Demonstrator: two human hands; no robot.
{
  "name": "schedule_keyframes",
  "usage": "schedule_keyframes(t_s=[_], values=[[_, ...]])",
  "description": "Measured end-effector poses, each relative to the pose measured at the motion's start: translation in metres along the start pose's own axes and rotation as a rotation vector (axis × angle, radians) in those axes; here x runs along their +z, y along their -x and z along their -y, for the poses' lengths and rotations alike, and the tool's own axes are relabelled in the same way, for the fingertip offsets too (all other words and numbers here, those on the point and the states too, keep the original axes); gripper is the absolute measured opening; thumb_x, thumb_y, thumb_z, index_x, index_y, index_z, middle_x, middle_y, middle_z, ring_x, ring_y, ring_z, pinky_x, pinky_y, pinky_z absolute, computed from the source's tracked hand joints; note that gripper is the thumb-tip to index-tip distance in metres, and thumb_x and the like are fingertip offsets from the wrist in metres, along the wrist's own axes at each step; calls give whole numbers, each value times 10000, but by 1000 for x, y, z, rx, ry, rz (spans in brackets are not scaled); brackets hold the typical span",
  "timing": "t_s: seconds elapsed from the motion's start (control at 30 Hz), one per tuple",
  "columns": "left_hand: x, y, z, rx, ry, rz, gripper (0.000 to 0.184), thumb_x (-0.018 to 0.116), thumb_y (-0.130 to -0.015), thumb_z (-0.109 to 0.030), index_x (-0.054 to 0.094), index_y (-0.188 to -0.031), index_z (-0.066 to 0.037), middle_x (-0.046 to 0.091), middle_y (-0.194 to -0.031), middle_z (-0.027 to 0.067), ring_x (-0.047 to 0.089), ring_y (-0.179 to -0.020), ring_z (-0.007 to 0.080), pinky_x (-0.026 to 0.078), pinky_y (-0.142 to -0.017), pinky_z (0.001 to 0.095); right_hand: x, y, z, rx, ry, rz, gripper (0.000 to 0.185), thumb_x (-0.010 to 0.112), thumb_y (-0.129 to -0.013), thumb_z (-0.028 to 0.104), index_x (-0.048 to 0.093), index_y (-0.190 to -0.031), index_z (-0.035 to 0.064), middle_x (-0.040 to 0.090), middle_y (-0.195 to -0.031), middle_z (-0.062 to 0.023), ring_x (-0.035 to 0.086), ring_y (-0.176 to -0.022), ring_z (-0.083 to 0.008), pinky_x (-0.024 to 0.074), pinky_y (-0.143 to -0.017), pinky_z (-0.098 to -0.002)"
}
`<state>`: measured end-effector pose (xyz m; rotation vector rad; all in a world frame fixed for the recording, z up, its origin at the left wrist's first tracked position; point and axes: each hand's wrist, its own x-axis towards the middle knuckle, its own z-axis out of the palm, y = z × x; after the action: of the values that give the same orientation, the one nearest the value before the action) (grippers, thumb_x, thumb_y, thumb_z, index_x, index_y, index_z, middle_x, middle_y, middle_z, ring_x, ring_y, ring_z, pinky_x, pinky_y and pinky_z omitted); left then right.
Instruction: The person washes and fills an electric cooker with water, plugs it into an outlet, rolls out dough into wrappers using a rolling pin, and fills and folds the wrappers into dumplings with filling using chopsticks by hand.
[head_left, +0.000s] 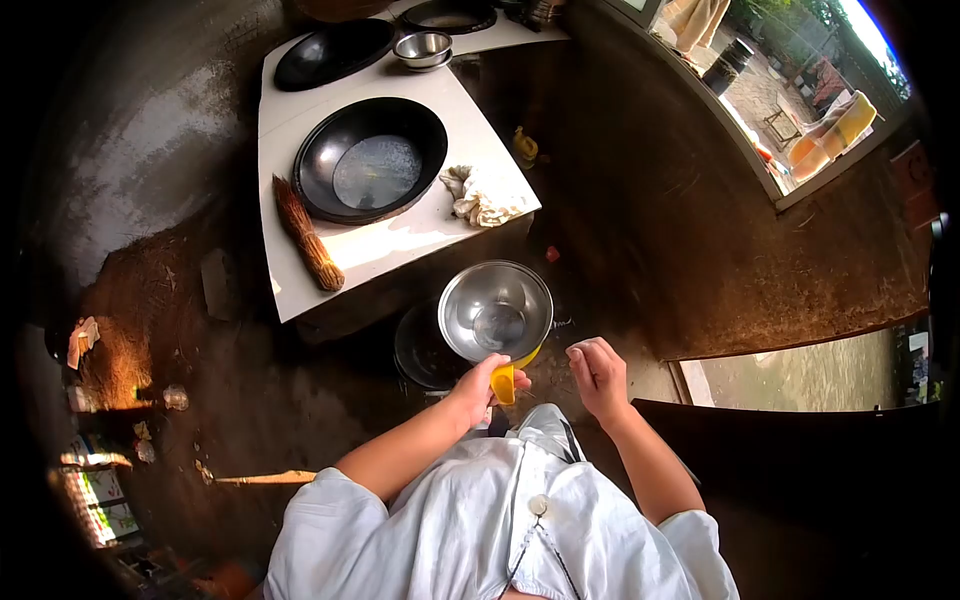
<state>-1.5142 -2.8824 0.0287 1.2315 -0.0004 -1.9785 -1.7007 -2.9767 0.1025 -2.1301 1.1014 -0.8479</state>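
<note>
In front of my body, my left hand (485, 388) is closed around a curved yellow piece (503, 384) at the near rim of a shiny metal bowl (496, 312). More yellow shows under the bowl's rim. Whether the yellow piece is the bowl's handle or a separate scoop, I cannot tell. The bowl's open side faces up. To its right, my right hand (598, 378) is raised with its fingers curled in, apart from the bowl. Nothing shows in its grip. A dark round vessel (425, 345) lies partly hidden below the bowl.
On the white counter (385, 245) are a large black wok (370, 160) with liquid in it, a bristle brush (305, 235), a crumpled cloth (480, 197), stacked metal bowls (423, 48) and another black wok (335, 54). A window (780, 90) is at the upper right.
</note>
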Motion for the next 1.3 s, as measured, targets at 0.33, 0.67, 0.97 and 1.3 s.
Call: schedule_keyframes(t_s=[0.33, 0.67, 0.97, 1.3], values=[[21, -47, -3, 401, 289, -316, 309, 455, -858, -328, 579, -802, -50, 612, -730, 52, 590, -678, 140, 382, -558, 227, 113, -272, -168, -306, 355, 390, 350, 663, -680, 170, 611, -1023, 124, 531, -1089, -66, 489, -1014, -273, 440, -840, -342], [109, -73, -15, 508, 564, -642, 348, 365, -894, -315, 565, -798, -47, 575, -718, 53, 537, -669, 151, 398, -608, 256, 175, -362, -175, -126, 196, 636, 276, 544, -766, 196, 607, -1002, 67, 633, -853, -177, 623, -776, -313, 491, -692, -381], [118, -112, -39, 542, 504, -610, 356, 490, -823, -396, 595, -710, -76, 573, -629, 9, 518, -593, 103, 350, -552, 246, 51, -417, -155, -63, -547, 332, 250, 532, -770, 111, 590, -967, -32, 626, -706, -133, 584, -659, -118, 461, -630, -265], [122, -177, -102, 589, 317, -553, 297, 552, -807, -409, 588, -776, -117, 601, -674, -5, 531, -566, 75, 355, -490, 208, -76, -451, -85, -180, -872, 396, 234, 506, -877, 151, 548, -1050, -2, 611, -941, -81, 599, -815, -155, 507, -702, -267]])
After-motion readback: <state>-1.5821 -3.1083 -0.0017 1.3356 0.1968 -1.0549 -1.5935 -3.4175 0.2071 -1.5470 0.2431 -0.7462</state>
